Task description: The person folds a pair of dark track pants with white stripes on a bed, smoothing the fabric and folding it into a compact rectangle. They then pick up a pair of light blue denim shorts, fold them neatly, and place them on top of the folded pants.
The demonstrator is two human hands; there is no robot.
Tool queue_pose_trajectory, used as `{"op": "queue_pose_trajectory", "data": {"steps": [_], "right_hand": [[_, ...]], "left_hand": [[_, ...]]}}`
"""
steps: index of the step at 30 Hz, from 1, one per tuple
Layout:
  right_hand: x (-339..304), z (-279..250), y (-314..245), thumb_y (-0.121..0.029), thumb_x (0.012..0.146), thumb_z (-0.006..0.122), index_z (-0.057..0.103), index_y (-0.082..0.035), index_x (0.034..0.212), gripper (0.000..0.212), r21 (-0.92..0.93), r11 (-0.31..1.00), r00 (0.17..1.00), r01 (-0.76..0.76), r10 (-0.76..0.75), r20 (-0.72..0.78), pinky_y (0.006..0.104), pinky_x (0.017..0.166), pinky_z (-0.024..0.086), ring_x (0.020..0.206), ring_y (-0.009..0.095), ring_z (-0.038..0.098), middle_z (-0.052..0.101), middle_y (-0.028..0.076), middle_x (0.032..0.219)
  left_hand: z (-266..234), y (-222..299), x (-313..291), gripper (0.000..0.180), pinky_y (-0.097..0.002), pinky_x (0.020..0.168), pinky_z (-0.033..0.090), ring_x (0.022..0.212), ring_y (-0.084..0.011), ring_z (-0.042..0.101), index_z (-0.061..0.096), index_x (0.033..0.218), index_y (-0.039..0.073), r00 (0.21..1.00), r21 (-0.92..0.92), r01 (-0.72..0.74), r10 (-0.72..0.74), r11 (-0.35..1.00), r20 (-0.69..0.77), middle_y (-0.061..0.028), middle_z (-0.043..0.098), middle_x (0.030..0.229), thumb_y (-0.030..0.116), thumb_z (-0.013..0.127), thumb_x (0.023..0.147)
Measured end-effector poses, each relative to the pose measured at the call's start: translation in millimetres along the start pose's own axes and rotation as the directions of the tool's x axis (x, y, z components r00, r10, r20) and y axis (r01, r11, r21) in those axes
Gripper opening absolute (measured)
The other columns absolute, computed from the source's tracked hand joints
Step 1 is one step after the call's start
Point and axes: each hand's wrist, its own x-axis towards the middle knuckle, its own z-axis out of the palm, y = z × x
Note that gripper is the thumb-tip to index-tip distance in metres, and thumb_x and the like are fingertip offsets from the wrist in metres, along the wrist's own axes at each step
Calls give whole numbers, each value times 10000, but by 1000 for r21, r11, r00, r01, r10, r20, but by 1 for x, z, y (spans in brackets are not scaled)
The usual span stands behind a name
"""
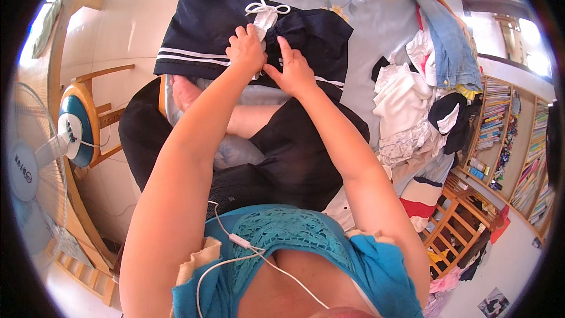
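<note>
Your navy, white-striped cloth drawstring garment (pixel 220 20), spread on the pale floral sheet (pixel 376 32), could crease if your right hand (pixel 291 73), fingers parted, drags unevenly against your left hand (pixel 246 52), whose grip I cannot tell.

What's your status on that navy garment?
Left hand at white panel, right hand spread on striped navy garment. White bow tied beyond hands. Clothes pile right, out of the way.

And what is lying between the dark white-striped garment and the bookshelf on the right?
In the head view, beside the dark garment comes pale sheet, then white clothes, then a black garment near the bookshelf.
</note>
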Motion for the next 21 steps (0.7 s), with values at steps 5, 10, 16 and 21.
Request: {"op": "queue_pose_trajectory", "data": {"steps": [5,10,16,21], "right_hand": [[10,-3,-4,-466,636,730,161,-161,1421,1017,-24,980,973,-196,197,118,443,859,447,1055,406,481,426,254,1177],[14,6,-43,-439,667,697,103,-181,1436,1005,-119,939,940,-323,333,75,474,890,416,1076,423,434,392,253,1168],[30,22,-23,-223,710,628,198,-126,1384,805,-86,935,937,-344,335,-104,472,785,472,938,407,566,535,224,1057],[25,-11,4,-149,691,547,364,-1,1271,626,260,937,869,-236,323,-375,462,833,447,944,441,568,582,285,1026]], "left_hand": [[-3,-18,14,517,-425,847,470,1010,-366,556,464,1140,49,1000,-98,-18,20,995,13,-183,526,1107,173,671,683],[-43,-64,38,378,-377,747,484,823,-270,636,575,1064,24,997,-518,45,-74,854,-37,-170,643,882,180,591,721],[-88,-125,61,342,-335,691,469,758,-193,593,555,1026,-12,988,-804,34,-143,593,-64,-121,614,845,184,575,747],[-93,-124,37,347,-336,704,458,779,-210,587,533,1016,-24,990,-754,39,-130,656,-62,-140,603,856,194,569,748]]}}
